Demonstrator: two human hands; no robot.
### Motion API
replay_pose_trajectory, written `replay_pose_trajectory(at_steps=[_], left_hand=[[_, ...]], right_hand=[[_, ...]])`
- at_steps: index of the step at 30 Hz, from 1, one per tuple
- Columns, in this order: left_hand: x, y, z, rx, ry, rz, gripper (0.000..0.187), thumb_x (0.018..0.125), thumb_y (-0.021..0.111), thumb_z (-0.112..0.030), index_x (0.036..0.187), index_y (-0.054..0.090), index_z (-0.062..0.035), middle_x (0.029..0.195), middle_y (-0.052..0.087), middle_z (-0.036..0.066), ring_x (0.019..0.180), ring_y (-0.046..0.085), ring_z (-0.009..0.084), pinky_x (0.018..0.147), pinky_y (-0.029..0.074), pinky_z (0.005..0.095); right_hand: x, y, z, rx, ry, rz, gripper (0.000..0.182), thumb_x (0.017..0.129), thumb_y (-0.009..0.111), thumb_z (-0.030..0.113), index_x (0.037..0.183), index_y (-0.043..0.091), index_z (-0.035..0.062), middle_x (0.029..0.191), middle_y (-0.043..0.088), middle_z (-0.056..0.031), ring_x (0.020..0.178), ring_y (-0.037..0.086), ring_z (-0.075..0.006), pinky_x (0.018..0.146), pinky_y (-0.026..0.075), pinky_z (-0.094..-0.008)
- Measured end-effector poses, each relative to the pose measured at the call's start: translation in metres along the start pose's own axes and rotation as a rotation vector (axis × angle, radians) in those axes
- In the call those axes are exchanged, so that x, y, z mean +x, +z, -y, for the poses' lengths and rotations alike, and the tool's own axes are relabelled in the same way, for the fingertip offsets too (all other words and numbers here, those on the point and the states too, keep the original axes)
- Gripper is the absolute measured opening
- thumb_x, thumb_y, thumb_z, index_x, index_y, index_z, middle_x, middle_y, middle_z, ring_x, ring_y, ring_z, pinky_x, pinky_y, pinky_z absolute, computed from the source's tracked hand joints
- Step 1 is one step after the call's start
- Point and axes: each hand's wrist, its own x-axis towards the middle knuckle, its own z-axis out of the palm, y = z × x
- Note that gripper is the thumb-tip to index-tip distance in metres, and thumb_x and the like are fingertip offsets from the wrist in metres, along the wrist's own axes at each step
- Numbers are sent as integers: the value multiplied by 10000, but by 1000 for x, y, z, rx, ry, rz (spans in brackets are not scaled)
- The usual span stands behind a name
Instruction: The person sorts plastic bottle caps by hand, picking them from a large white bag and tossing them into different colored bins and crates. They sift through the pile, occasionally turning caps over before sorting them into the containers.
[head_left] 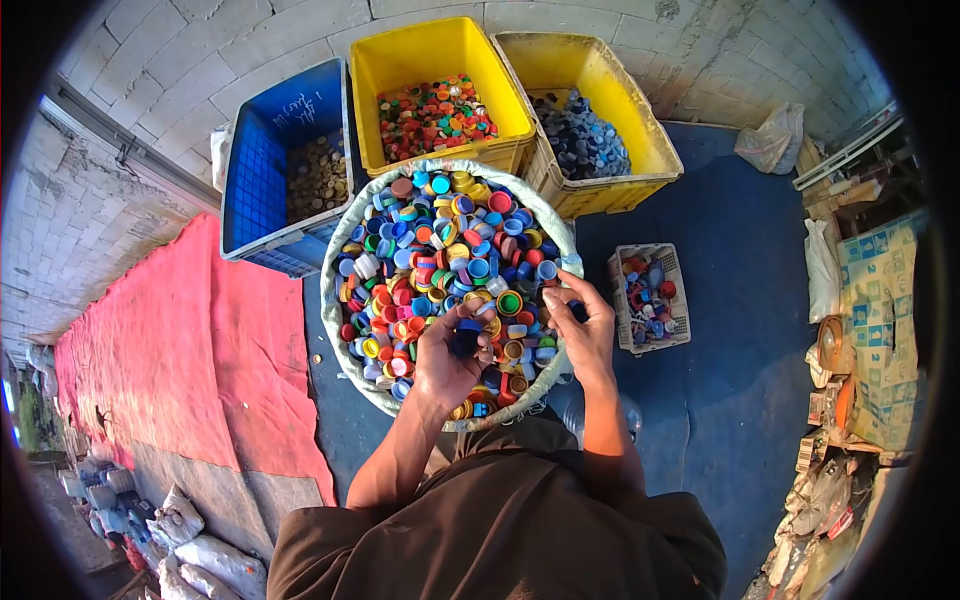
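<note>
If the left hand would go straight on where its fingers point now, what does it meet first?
The left hand would probably meet the heaped caps in the sack, though height above them is unclear.

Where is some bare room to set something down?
Blue floor between the white basket and the clutter along the right edge looks bare; so does most of the red cloth, left of the cap sack. The sack is crowded.

Bright daylight comes in low from the left, warming the red cloth (215,350) and putting soft shadows across the blue floor (730,330). Fisheye distortion bends the walls outward; the corners go black, and the far-left opening glares white.
</note>
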Motion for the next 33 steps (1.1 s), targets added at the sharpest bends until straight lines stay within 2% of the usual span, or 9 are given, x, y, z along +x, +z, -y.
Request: replay_pose_trajectory(at_steps=[6, 11, 15, 20, 23, 25, 28, 29, 33], left_hand=[[12, 8, 11, 30, 26, -16, 320, 985, 454, -293, 1157, 535, -34, 1156, 602, 146, 825, 598, 198, 762, 519, 348], [29, 32, 23, 49, 36, 73, 268, 976, 478, -268, 1118, 544, -51, 1094, 625, 122, 942, 617, 217, 837, 498, 373], [63, 59, 37, 49, -6, 92, 285, 961, 504, -309, 1073, 550, -50, 1068, 627, 130, 951, 616, 224, 868, 480, 376], [149, 106, 52, 82, -65, 14, 443, 972, 463, -383, 1018, 508, 56, 957, 578, 159, 909, 586, 294, 924, 476, 405], [238, 152, 38, 15, -33, 238, 639, 958, 433, -504, 1107, 421, 117, 1069, 508, 204, 1024, 471, 308, 1016, 379, 412], [249, 198, 22, 55, 48, 258, 910, 922, 427, -588, 1411, 190, 141, 1458, 277, 280, 1368, 251, 372, 1180, 98, 427], [266, 206, 3, 23, 97, 140, 988, 898, 452, -609, 1466, 85, 111, 1551, 75, 282, 1456, 50, 374, 1186, 18, 426], [280, 184, -6, 70, 93, 357, 1035, 886, 481, -600, 1472, 4, 109, 1558, 15, 291, 1466, -23, 372, 1183, -10, 433], [234, 155, -20, 30, 193, 117, 1104, 868, 535, -585, 1466, -97, 95, 1558, -9, 290, 1469, -14, 367, 1186, 7, 434]], right_hand=[[1, -24, -14, 559, 309, -13, 250, 942, 619, 159, 1149, 600, 20, 969, 637, -80, 662, 534, -101, 567, 422, -238], [8, -46, -17, 1065, 390, 44, 402, 794, 492, -7, 1188, 509, -84, 1191, 559, -241, 1131, 561, -331, 1026, 457, -414], [20, -60, -23, 1058, 301, -14, 432, 733, 425, -97, 1157, 477, -158, 1207, 521, -282, 1176, 523, -398, 1103, 402, -450], [82, -82, -30, 909, 279, -84, 383, 775, 406, -143, 1148, 488, -160, 1153, 548, -231, 1120, 560, -332, 1054, 452, -411], [176, -90, -16, 830, 100, -70, 171, 832, 421, -123, 956, 539, -113, 1037, 565, -187, 996, 588, -275, 981, 499, -382], [234, -93, -18, 859, 37, -156, 117, 822, 469, -147, 925, 503, -103, 983, 529, -171, 930, 575, -272, 948, 521, -399], [258, -95, -17, 812, 139, -376, 145, 803, 478, -159, 939, 497, -112, 1004, 519, -189, 937, 574, -275, 937, 527, -411], [253, -96, -22, 831, 152, -446, 170, 788, 482, -169, 950, 496, -121, 1062, 512, -211, 949, 575, -287, 938, 529, -423], [215, -110, -61, 780, 183, -308, 288, 820, 502, -143, 1107, 476, -135, 1143, 518, -208, 1010, 599, -314, 999, 492, -437]])
